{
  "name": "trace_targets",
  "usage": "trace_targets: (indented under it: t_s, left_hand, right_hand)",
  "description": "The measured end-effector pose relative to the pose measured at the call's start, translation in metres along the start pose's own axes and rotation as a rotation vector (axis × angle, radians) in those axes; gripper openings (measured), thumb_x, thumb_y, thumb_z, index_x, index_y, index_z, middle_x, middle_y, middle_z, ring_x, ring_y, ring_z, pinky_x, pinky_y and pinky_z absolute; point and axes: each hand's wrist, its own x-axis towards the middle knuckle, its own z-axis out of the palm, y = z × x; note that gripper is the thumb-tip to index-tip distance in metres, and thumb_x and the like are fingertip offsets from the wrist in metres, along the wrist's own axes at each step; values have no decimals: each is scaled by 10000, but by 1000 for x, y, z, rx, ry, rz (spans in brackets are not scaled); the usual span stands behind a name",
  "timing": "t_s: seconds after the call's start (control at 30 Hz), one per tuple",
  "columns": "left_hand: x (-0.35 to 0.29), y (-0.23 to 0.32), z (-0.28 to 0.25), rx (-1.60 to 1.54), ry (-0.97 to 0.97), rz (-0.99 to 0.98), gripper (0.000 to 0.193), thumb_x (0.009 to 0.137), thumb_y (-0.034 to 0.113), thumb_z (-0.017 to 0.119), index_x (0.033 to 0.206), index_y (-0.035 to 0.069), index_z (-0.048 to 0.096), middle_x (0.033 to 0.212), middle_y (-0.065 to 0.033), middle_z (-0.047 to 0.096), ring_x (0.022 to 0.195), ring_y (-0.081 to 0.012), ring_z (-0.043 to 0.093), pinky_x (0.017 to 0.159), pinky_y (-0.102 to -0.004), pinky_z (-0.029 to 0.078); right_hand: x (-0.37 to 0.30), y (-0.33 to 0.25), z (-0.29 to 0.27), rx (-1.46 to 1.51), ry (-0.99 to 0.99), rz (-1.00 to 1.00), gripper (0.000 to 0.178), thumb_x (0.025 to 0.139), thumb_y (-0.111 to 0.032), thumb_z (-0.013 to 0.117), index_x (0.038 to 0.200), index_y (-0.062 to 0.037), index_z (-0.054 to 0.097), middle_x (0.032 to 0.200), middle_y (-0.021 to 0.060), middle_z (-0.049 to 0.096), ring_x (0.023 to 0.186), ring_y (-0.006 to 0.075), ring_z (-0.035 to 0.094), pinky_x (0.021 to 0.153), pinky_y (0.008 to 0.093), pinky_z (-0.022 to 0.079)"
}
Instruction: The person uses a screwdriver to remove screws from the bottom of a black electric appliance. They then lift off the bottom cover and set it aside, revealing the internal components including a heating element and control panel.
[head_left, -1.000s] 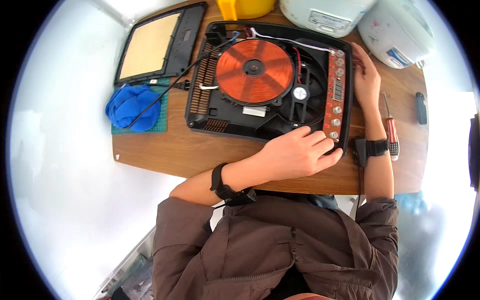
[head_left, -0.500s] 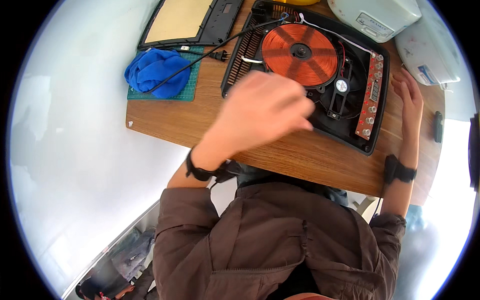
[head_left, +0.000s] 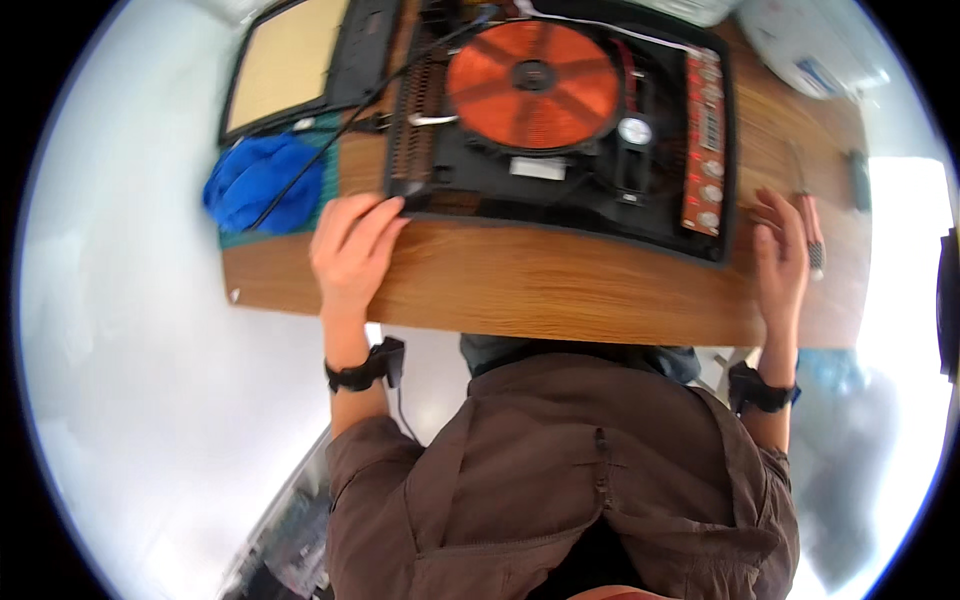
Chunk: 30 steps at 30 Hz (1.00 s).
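An opened induction cooker base [head_left: 560,222] lies on the table, its black housing holding a round copper coil [head_left: 590,85]. A red circuit board with several round buttons [head_left: 704,150] runs along its right side. At the near left corner, the thumb and fingertips of my left hand [head_left: 352,250] close on the housing edge. My right hand [head_left: 784,255] is just off the near right corner, fingers apart and holding nothing. Right beside it lies a screwdriver [head_left: 810,225] with a red and black handle. A white rectangular part [head_left: 538,167] shows below the coil.
On the left, a blue cloth [head_left: 262,185] rests on a green cutting mat [head_left: 325,150], with a black power cord crossing it. Behind is a black panel with a tan sheet [head_left: 290,65]. White containers [head_left: 800,50] stand at the back right; a small dark object [head_left: 860,180] is near the right edge.
My left hand has moved left from over the front of the cooker base to its near left corner. My right hand has shifted toward me, and the screwdriver now shows. The view has turned slightly.
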Motion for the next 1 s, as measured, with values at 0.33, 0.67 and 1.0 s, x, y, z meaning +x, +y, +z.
trace_targets:
  t_s: [0.33,0.67,1.0]
  left_hand:
    - [-14,-1,8,54,3,-3,256,794,-83,784,1025,-8,701,989,-139,683,856,-317,659,746,-373,551]
    - [-8,6,6,115,-60,8,226,824,-52,753,1028,3,673,1014,-141,653,886,-327,632,769,-397,528]
    - [-12,6,12,-266,-84,-424,347,798,-62,772,1082,23,592,1112,-130,610,965,-252,630,890,-346,522]
  right_hand:
    - [-25,-19,4,-289,19,-91,538,835,-48,738,1357,-52,612,1304,147,579,1193,326,590,1026,397,483]
    - [-28,-19,6,-350,17,-201,475,800,-29,746,1268,-55,672,1273,133,603,1151,317,593,1010,419,465]
    - [-38,-29,13,-490,-67,-295,566,773,-174,815,1302,-54,653,1365,118,596,1282,321,534,1102,442,344]
